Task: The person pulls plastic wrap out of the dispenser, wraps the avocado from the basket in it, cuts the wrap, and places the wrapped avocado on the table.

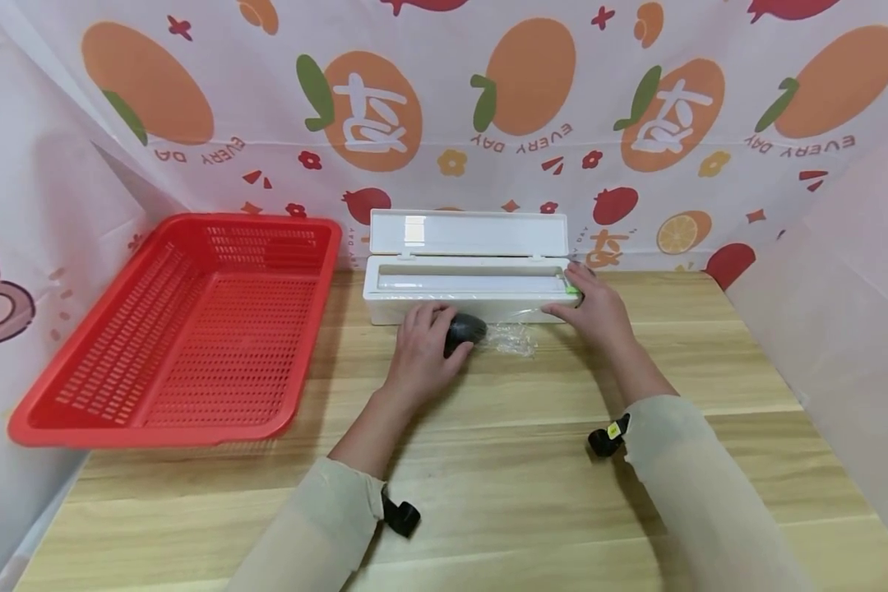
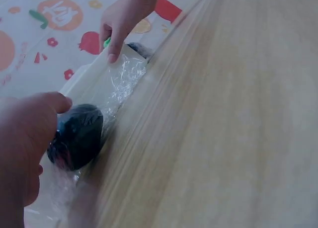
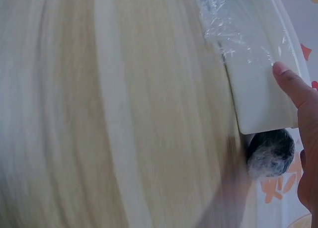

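A white cling film dispenser [image 1: 462, 308] sits at the back of the table with its lid [image 1: 474, 233] raised. My left hand [image 1: 422, 353] grips a dark, egg-shaped item [image 1: 464, 331] in front of it, thumb at one side and fingers at the other. Clear cling film [image 1: 512, 339] wraps this item and trails crumpled from it to the right, along the dispenser's front. My right hand [image 1: 599, 308] grips the dispenser's right end, its thumb on the front wall and its fingers on top by the green slider [image 1: 573, 290].
A second dark, film-wrapped item [image 3: 272, 152] lies just beyond the dispenser's right end, mostly behind my right hand in the head view. At the left stands a red perforated basket [image 1: 307, 362]. A printed curtain [image 1: 444, 107] hangs close behind the dispenser.
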The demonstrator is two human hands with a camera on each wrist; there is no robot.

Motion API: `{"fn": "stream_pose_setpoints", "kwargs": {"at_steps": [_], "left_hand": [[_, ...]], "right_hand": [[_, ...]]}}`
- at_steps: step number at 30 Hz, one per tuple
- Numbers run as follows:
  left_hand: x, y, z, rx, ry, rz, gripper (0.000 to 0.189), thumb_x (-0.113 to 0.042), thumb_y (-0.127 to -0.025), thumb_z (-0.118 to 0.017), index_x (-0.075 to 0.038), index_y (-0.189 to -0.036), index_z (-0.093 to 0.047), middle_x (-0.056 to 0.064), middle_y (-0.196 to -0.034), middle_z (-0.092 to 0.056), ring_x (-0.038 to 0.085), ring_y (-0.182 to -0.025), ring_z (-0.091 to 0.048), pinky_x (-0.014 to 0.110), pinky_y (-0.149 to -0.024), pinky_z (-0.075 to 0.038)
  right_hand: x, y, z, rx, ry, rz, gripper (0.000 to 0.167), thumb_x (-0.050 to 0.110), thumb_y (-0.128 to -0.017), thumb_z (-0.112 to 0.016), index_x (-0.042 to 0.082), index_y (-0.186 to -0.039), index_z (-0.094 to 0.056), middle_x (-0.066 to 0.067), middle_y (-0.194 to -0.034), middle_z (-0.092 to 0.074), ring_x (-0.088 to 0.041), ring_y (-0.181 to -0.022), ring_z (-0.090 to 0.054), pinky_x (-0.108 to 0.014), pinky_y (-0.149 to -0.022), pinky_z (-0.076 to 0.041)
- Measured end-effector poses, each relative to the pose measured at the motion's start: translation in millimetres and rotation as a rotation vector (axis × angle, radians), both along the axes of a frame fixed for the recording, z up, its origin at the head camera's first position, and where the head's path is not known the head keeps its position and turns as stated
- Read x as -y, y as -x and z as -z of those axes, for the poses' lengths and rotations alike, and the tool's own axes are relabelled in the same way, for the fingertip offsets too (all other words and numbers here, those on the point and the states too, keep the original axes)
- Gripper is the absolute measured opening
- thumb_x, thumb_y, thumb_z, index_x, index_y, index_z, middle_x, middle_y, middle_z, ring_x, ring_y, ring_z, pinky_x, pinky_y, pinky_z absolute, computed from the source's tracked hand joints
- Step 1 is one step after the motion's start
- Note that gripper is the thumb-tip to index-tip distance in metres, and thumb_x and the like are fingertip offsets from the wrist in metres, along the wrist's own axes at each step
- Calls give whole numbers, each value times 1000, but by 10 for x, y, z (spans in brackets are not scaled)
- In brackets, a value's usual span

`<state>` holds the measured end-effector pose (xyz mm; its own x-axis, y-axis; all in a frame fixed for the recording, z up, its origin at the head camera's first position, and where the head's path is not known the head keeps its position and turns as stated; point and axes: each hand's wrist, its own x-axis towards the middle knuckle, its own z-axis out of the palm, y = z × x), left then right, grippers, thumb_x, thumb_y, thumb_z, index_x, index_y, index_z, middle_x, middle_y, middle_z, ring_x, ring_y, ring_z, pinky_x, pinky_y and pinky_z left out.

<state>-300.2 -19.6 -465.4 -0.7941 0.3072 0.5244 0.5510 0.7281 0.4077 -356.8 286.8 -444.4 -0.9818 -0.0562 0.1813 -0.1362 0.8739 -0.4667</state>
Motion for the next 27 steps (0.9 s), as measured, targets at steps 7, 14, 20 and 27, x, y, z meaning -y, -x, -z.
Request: {"fn": "stream_pose_setpoints", "kwargs": {"at_steps": [7,14,20,27], "left_hand": [[-339,114,-311,-46,43,100,47,-33,-90,-67,-8,-129,-61,11,-128,-58,33,-124,-48,50,-103,-41],[-903,339,-592,35,227,161,42,-39,-96,-60,-14,-129,-63,3,-129,-62,24,-122,-53,43,-101,-45],[-1357,640,-628,104,455,177,36,-36,-101,-52,-19,-132,-63,0,-121,-66,22,-109,-59,39,-91,-51],[-1596,785,-550,116,483,140,33,-37,-102,-49,-19,-121,-68,0,-103,-68,23,-99,-60,40,-81,-51]], "right_hand": [[-47,70,-3,-47,-38,-35,91,63,-75,-74,12,-146,-48,-5,-156,-38,-27,-147,-30,-50,-116,-31],[-86,74,28,-46,-2,-51,85,53,-75,-80,11,-143,-52,-2,-157,-39,-22,-148,-28,-47,-116,-32],[-112,73,49,-51,3,-50,71,38,-82,-79,12,-142,-53,0,-153,-44,-22,-146,-34,-46,-116,-33],[-103,92,77,-114,5,-52,64,29,-82,-80,12,-139,-56,-1,-150,-46,-27,-142,-40,-48,-114,-35]]}}
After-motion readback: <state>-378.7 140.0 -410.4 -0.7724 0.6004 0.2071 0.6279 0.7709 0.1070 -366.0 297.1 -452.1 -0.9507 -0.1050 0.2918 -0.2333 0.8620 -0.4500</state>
